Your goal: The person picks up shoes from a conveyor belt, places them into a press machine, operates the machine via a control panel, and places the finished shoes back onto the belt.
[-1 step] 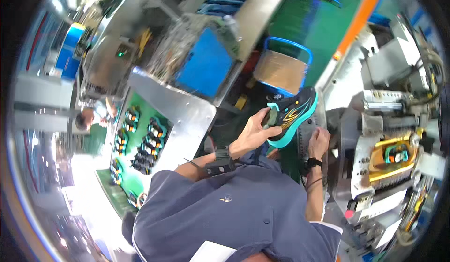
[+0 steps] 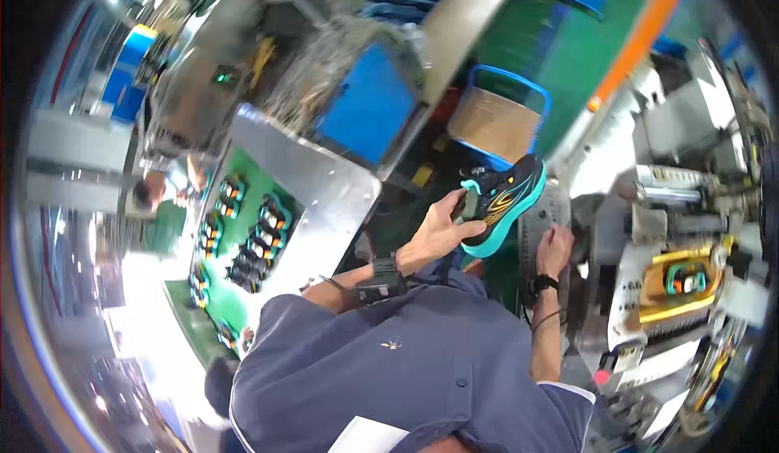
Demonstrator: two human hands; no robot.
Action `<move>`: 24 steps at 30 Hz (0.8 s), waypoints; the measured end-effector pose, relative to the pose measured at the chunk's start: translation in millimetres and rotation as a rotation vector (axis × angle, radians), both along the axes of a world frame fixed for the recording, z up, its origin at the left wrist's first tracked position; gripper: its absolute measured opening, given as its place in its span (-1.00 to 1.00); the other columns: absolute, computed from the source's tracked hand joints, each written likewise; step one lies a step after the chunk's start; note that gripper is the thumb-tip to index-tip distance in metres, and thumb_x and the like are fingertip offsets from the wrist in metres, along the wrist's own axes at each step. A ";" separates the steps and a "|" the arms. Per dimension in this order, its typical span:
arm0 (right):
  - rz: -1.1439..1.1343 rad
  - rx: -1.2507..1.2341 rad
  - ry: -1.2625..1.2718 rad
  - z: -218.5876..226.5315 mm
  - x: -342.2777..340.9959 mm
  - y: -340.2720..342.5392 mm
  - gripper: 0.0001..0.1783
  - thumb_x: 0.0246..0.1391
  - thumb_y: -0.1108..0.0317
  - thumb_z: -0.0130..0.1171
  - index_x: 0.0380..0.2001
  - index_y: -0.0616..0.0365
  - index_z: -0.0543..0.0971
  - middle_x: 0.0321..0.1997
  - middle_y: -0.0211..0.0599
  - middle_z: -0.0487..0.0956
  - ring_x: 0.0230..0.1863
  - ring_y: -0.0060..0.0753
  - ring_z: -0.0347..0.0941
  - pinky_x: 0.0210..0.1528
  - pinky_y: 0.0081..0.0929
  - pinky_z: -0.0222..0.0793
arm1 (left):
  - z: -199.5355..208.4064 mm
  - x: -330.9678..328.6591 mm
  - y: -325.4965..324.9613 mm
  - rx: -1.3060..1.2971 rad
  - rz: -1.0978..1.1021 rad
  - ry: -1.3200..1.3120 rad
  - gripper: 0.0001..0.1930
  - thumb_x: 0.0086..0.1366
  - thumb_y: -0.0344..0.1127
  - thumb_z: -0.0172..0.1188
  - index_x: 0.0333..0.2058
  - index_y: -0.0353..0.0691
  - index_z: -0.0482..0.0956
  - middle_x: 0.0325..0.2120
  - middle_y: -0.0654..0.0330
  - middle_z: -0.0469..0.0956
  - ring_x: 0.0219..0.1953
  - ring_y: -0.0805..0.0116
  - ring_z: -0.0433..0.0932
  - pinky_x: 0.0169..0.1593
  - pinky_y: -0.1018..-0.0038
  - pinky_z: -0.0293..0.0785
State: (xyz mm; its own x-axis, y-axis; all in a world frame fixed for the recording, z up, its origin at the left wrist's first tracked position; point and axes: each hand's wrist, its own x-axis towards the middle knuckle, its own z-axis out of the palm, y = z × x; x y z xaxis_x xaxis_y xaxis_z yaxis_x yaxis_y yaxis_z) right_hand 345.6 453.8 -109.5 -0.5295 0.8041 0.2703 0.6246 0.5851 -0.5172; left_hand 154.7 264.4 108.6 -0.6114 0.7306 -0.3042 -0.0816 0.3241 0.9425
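My left hand (image 2: 439,231) is closed around the heel and collar of a black sneaker (image 2: 507,206). The sneaker has a thick turquoise sole and orange-yellow marks on its side. Tilted, its toe points up and to the right, away from my body. Beside it on the right, my right hand (image 2: 555,249) is at the edge of a metal machine plate (image 2: 533,224). No object shows in the right hand; its fingers are loosely bent and a little apart. Farther right, another black and turquoise shoe (image 2: 686,279) sits in a yellow-framed machine fixture (image 2: 677,313).
On my left, several similar shoes (image 2: 261,238) stand on a green conveyor belt (image 2: 242,161) with a metal border (image 2: 345,181). Ahead are a blue-framed cart (image 2: 495,124), a blue panel (image 2: 369,104) and an orange post (image 2: 641,43). Another person (image 2: 154,189) is beyond the belt.
The view has turned slightly, so the surroundings sit a little farther right. The sneaker remains in my left hand, and my right hand stays by the plate.
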 end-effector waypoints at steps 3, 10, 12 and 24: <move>0.059 0.065 -0.131 -28.0 8.0 5.2 -0.79 0.02 0.41 0.11 -0.22 0.13 0.56 -0.19 -0.10 0.55 -0.08 0.00 0.42 -0.01 -0.15 0.34 | -20.5 -15.6 -57.8 -0.080 0.195 -0.072 -0.43 0.09 -0.30 0.35 0.04 -0.46 0.39 -0.24 0.15 0.55 -0.21 0.45 0.50 -0.16 0.49 0.47; 0.051 0.136 0.133 32.5 -30.5 27.5 -0.75 0.10 0.46 0.12 -0.13 0.20 0.57 -0.27 -0.19 0.57 -0.26 -0.29 0.49 -0.20 -0.42 0.41 | -83.4 -61.3 -198.3 0.041 0.826 -0.266 -0.66 0.07 -0.47 0.33 -0.17 -0.50 0.54 -0.33 0.11 0.59 -0.29 0.35 0.54 -0.15 0.43 0.48; 0.043 0.044 0.257 86.5 -76.4 36.5 -0.75 0.19 0.37 0.15 -0.10 0.23 0.56 -0.29 -0.22 0.59 -0.33 -0.46 0.47 -0.26 -0.50 0.41 | -111.7 -91.4 -238.4 0.042 1.032 -0.206 -0.69 0.08 -0.45 0.31 -0.21 -0.51 0.56 -0.35 0.10 0.59 -0.32 0.33 0.56 -0.18 0.43 0.49; 0.794 0.420 0.795 462.8 -459.5 -130.7 -0.82 0.20 0.53 0.11 -0.13 0.30 0.52 -0.13 -0.29 0.55 -0.09 -0.45 0.45 0.01 -0.47 0.38 | -249.8 -338.6 -442.7 -0.700 1.556 0.034 -0.45 0.01 -0.20 0.31 -0.02 -0.28 0.40 -0.19 -0.14 0.58 -0.12 -0.09 0.59 -0.04 0.16 0.50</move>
